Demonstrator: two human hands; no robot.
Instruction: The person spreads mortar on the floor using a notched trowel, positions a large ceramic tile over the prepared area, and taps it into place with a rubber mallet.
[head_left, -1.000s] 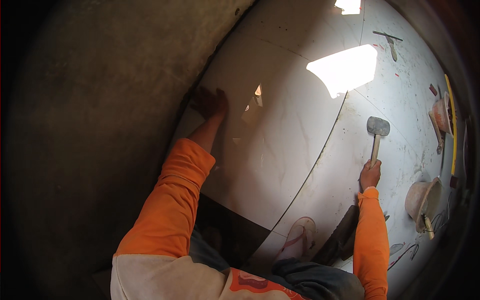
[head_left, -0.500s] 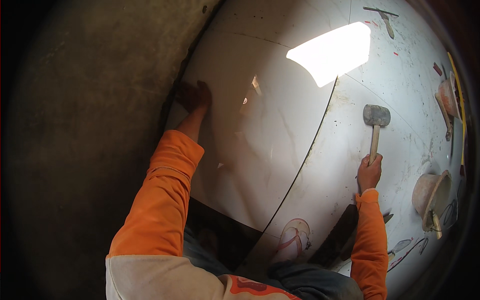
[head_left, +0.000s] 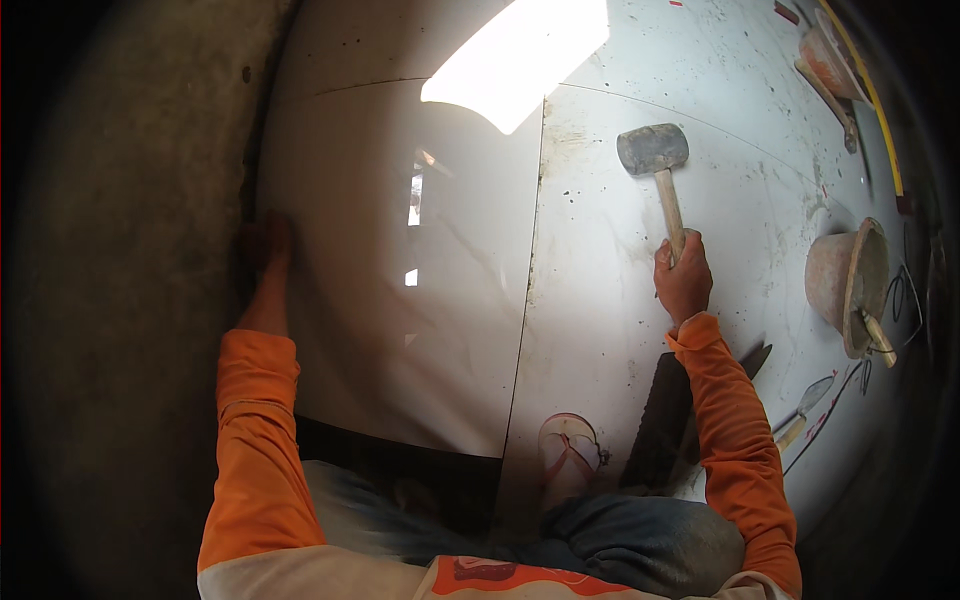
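My right hand [head_left: 684, 277] is closed around the wooden handle of a rubber mallet [head_left: 653, 149]. Its grey head is over the pale floor tiles right of a seam; contact with them is hard to judge. On the left, a large glossy white tile [head_left: 370, 260] reflects bright patches. My left hand [head_left: 266, 245] rests at that tile's left edge, beside the dark wall side. Deep shadow covers most of its fingers, but they look stretched out, with nothing visible in them.
Rightward stand a mortar-stained bucket [head_left: 832, 275] and another tub [head_left: 828, 60] beside a yellow strip [head_left: 880, 110]. A trowel [head_left: 805, 405] lies near my right forearm. My sandalled foot [head_left: 570, 448] stands by a dark gap [head_left: 400, 450] at the tile's near edge.
My view has shifted, so the tiles and buckets sit differently in the picture. The mallet is now tilted more to the left, still in my right hand. My left hand stays at the tile edge.
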